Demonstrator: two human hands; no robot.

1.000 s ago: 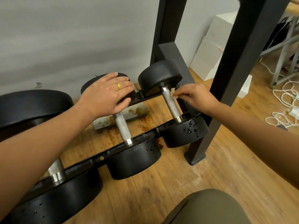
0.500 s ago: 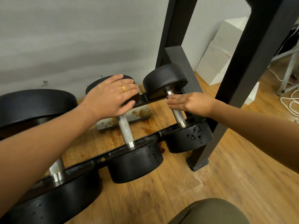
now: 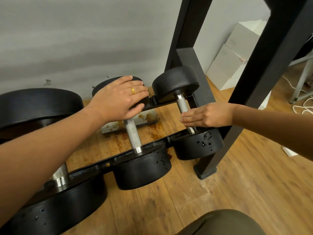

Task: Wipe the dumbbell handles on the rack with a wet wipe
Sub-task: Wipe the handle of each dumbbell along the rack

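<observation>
Because the knurled steel handle of the small black rubber-headed dumbbell (image 3: 182, 103) is stiff and rough-cut, it is probably giving a damp cloth plenty of bite. The weight itself is likely sitting heavy enough in the black steel rack (image 3: 88, 169) not to roll under a rub. The right hand (image 3: 208, 116) is lying across the lower stretch of that handle with its fingers straight and close together. The wet wipe is not showing, and I cannot tell whether the thumb is curling underneath. The left hand (image 3: 118, 99), wearing a gold ring (image 3: 133, 90), is resting spread and relaxed on the far head of the middle black dumbbell (image 3: 142, 168), its palm covering the top of that bar. For wiping, the best hold is looking to be around the bare metal between the heads, with the other hand bracing a head. Under the left forearm a much larger black dumbbell (image 3: 50, 209) is sitting with only a stub of its thick polished handle showing. Between the two hands a stained grey metal plate (image 3: 147, 118) is lying on the scuffed wooden floor (image 3: 245, 184), with rusty-brown marks around it. Beyond the right wrist the rack's black upright (image 3: 262, 73) is rising, and past it white boxes (image 3: 237, 53) and white cables (image 3: 303, 106) are lying near the grey wall (image 3: 84, 39).
</observation>
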